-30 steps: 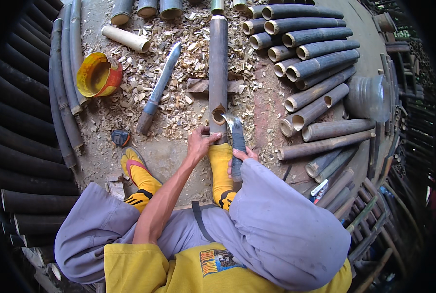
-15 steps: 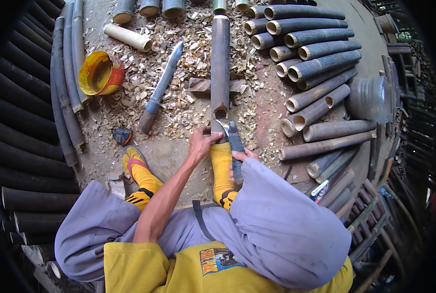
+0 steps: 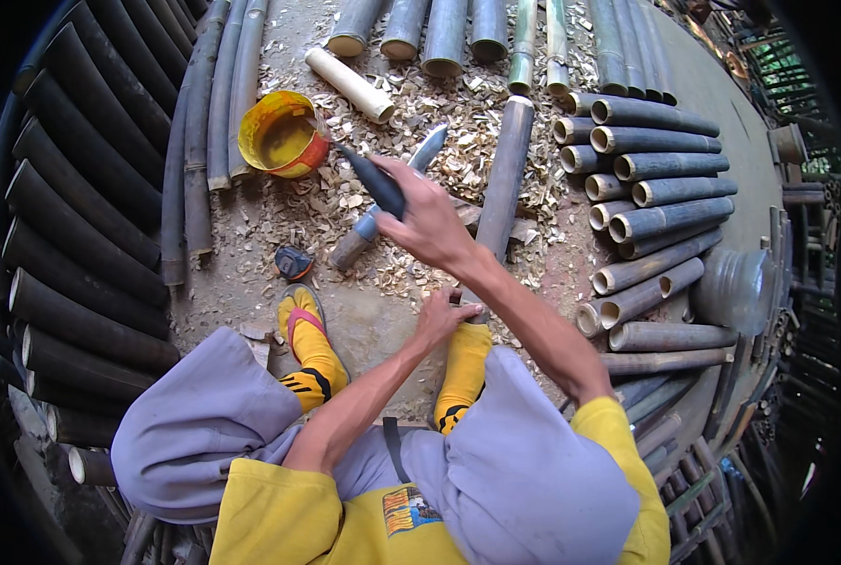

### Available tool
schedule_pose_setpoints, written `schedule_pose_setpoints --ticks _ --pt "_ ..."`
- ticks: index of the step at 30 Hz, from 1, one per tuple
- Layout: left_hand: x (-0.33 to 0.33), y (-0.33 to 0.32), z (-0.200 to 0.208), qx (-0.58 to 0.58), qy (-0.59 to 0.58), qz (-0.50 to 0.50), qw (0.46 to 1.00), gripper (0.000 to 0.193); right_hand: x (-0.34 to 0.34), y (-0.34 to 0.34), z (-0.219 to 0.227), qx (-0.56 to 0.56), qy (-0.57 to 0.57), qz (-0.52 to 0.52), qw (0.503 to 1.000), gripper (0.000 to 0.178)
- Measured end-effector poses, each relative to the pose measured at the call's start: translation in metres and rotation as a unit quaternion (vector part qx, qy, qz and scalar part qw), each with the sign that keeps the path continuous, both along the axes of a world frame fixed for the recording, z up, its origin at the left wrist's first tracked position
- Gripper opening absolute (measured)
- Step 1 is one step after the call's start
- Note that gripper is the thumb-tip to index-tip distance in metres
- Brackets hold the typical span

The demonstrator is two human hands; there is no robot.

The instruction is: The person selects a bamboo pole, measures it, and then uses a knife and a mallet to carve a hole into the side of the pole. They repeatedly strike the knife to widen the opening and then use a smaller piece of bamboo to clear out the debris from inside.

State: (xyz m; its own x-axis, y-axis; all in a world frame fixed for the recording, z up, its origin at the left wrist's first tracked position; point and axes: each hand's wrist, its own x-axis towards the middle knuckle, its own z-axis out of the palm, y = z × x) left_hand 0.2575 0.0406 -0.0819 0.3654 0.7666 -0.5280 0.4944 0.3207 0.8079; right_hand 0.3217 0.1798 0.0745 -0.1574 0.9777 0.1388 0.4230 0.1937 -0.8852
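Observation:
My left hand point(image 3: 444, 317) is closed on the near end of a dark bamboo pole point(image 3: 507, 174), just above my yellow-socked right foot point(image 3: 463, 372). The pole slants away from me. My right hand point(image 3: 427, 212) grips the dark wrapped handle point(image 3: 375, 179) of a knife, held over the wood chips with my forearm crossing the pole. Its blade is too blurred to make out clearly, near the rim of a red and yellow bucket point(image 3: 298, 168). Under the hand lies a long blade point(image 3: 428, 151) with a blue-banded handle, partly hidden.
A tape measure point(image 3: 293, 263) lies by my left foot point(image 3: 304, 320). Pale chips point(image 3: 420, 99) cover the ground around a pale bamboo piece point(image 3: 350, 85). Cut bamboo tubes point(image 3: 679, 193) are stacked at right, beside a clear plastic container point(image 3: 733, 287). Dark curved bamboo point(image 3: 86, 311) lines the left.
My right hand has lifted the knife away from the pole and swung it up and left toward the bucket. The left hand stays on the pole. The whole view has shifted.

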Motion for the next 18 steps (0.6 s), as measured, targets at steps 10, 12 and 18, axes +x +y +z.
schedule_pose_setpoints --ticks 10,12,18 --pt "0.009 -0.004 -0.005 -0.036 -0.011 0.006 0.999 0.061 -0.092 0.139 -0.028 0.045 -0.428 0.209 0.878 0.025" --pt "0.008 -0.005 -0.009 -0.037 -0.018 0.007 0.999 0.06 -0.081 0.128 -0.041 0.049 -0.375 0.153 0.913 0.033" --pt "0.0 -0.001 -0.013 0.029 -0.048 -0.01 0.998 0.054 -0.002 -0.015 -0.009 -0.006 0.065 -0.049 0.997 0.057"
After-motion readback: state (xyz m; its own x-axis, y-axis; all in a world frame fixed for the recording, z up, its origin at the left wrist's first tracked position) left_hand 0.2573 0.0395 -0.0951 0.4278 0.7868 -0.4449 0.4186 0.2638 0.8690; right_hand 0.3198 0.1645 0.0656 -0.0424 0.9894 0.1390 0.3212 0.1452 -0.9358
